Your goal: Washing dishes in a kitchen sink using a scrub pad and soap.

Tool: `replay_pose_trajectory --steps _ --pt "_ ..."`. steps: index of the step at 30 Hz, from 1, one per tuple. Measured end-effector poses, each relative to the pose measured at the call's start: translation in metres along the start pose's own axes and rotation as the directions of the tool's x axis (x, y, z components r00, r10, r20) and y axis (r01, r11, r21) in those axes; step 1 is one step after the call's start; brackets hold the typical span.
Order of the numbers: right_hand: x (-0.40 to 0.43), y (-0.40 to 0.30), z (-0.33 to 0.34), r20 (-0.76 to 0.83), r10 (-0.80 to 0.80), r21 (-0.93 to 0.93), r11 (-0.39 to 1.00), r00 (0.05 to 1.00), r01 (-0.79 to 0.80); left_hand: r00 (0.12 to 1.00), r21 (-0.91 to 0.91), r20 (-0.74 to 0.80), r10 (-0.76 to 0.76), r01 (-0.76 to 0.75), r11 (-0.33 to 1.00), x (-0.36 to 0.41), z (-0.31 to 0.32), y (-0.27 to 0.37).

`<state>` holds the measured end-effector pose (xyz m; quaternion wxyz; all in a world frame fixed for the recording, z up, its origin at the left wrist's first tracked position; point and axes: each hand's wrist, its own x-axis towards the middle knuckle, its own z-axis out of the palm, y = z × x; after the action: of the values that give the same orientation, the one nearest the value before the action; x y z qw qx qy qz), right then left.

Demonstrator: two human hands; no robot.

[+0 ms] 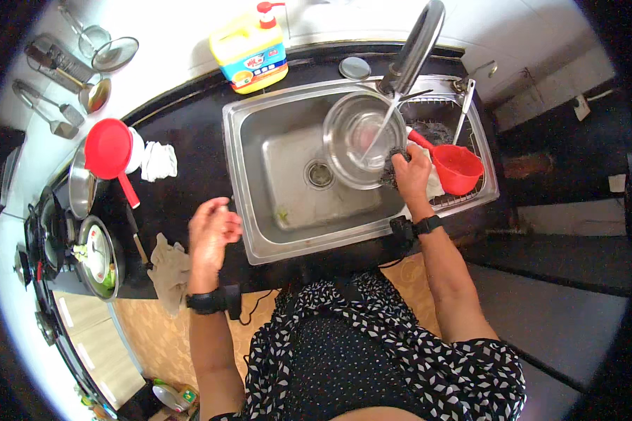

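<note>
Fingers curled around a dark mesh scouring pad (388, 171), my right hand (415, 171) is at the near right rim of a clear round bowl (342, 163). The bowl is at the right side of the steel sink basin (295, 202). Water runs into it from the tall faucet (411, 50). Left of the sink, over the dark counter, my left hand (216, 226) holds nothing, its fingers loosely bent and apart. A beige cloth (168, 268) lies on the counter edge beside my left wrist.
A red dipper (458, 171) rests over the wire rack at right. Behind the sink stands a yellow detergent jug (250, 58). On the left are a red ladle-like scoop (110, 150), a white cloth (159, 161), a knife (137, 237) and a metal basin (115, 252) holding greens.
</note>
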<state>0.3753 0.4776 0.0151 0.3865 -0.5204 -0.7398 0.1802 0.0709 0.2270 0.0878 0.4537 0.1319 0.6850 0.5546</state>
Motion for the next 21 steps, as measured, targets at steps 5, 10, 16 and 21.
replay_pose_trajectory --steps 5,10,16,21 --pt "-0.017 0.004 0.009 0.315 0.518 0.628 0.515 0.795 -0.584 0.929 -0.057 0.327 -0.173 0.203 0.978 0.015 0.082 -0.018" --pt "-0.030 -0.008 0.001 0.626 0.452 0.616 0.215 0.636 -0.758 0.831 -0.328 0.541 -0.131 0.352 0.877 0.033 0.129 -0.021" --pt "-0.017 0.005 -0.012 0.315 0.349 0.356 0.819 0.883 -0.451 0.912 -0.193 0.384 -0.141 0.229 0.954 0.049 0.132 -0.047" --pt "-0.003 -0.027 -0.003 0.277 0.264 0.272 0.901 0.924 -0.339 0.946 -0.056 0.274 -0.174 0.196 0.979 0.040 0.144 -0.042"
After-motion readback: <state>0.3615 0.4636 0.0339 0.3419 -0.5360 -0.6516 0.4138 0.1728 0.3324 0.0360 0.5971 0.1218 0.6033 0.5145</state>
